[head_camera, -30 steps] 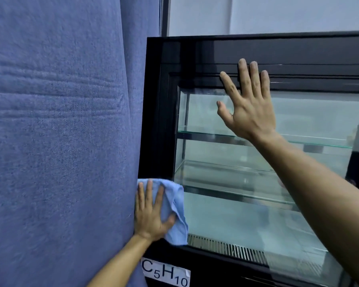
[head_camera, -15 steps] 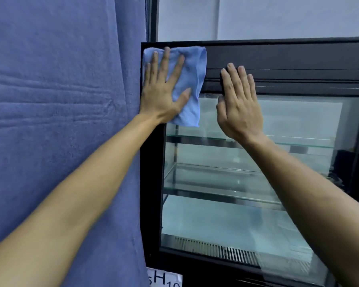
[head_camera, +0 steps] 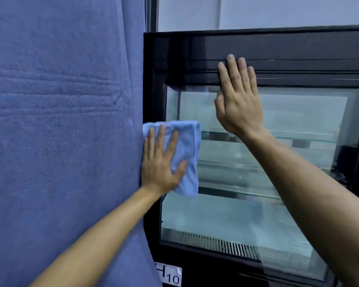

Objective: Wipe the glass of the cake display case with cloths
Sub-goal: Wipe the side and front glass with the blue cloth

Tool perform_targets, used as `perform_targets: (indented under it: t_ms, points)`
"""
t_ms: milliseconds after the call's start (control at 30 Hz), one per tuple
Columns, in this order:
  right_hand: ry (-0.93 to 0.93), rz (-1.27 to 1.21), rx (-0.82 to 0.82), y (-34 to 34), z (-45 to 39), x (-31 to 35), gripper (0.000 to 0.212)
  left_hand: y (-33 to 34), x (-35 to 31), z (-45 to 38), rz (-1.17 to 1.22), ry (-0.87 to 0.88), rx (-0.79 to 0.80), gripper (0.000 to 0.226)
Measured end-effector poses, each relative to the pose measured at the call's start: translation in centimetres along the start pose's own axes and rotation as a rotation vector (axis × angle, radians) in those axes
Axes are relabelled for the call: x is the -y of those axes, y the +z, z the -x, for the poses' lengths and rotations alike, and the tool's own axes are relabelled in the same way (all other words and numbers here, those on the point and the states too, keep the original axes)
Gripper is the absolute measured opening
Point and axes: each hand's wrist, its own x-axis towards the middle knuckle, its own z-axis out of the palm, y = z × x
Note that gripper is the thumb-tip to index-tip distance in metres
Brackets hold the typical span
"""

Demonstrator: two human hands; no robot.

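Glass (head_camera: 226, 214) of display case (head_camera: 298, 44) fills black-framed front. Left hand (head_camera: 161, 168), fingers spread flat, presses light blue cloth (head_camera: 188, 154) on glass's left edge, mid-height. Right hand (head_camera: 237, 102) flat, fingers straight, at glass's top edge, fingertips on frame, probably touching. Blue curtain (head_camera: 60, 131) left of glass.

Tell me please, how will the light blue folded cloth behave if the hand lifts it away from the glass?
The light blue folded cloth is probably floppy: its edges bend softly around the left hand. It looks thin, so likely light. Only flat fingers press it on the display case glass, so it may unfold or drop.
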Motion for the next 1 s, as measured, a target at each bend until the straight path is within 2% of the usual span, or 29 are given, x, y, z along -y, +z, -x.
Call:
perform_targets:
  t_ms: [100,167,233,400,500,600,700,800,833,900,1000]
  points:
    - [-0.011,0.006,0.01,-0.1,0.1,-0.2,0.062,1.3,-0.7,15.6,-0.048,0.07,0.243,0.073]
    - [-0.017,0.026,0.017,-0.2,0.3,-0.2,0.062,1.4,-0.9,19.9,-0.057,0.05,0.348,0.076]
    - [-0.016,0.033,0.016,-0.2,0.3,0.0,0.062,1.5,-0.9,16.9,-0.041,0.067,0.266,0.075]
    - [-0.003,-0.02,0.023,-0.3,0.1,-0.1,0.063,-1.1,0.3,-7.9,-0.03,-0.019,-0.032,0.078]
    - [-0.011,-0.069,0.02,-0.5,0.1,-0.6,0.062,-2.1,-0.1,-16.1,-0.115,-0.086,-0.109,0.077]
    - [-0.014,-0.026,0.003,-0.9,0.4,-1.7,0.061,-1.0,-2.0,-11.8,-0.119,0.012,-0.08,0.077]
    - [-0.017,0.027,0.018,-1.1,1.0,-2.5,0.06,1.7,-3.9,2.4,-0.043,0.131,0.023,0.079]
    - [-0.04,0.037,0.018,-1.0,1.4,-2.7,0.059,2.4,-5.2,14.9,-0.034,0.102,0.18,0.083]
    - [-0.039,0.045,0.015,-1.0,1.4,-2.7,0.059,2.5,-5.3,16.1,-0.03,0.079,0.209,0.079]
    - [-0.035,0.05,0.015,-0.9,1.5,-2.6,0.06,2.4,-5.2,13.4,-0.003,0.022,0.209,0.071]
    - [-0.029,0.038,0.013,-1.0,1.4,-2.6,0.06,2.0,-5.2,2.0,-0.017,-0.069,0.068,0.066]
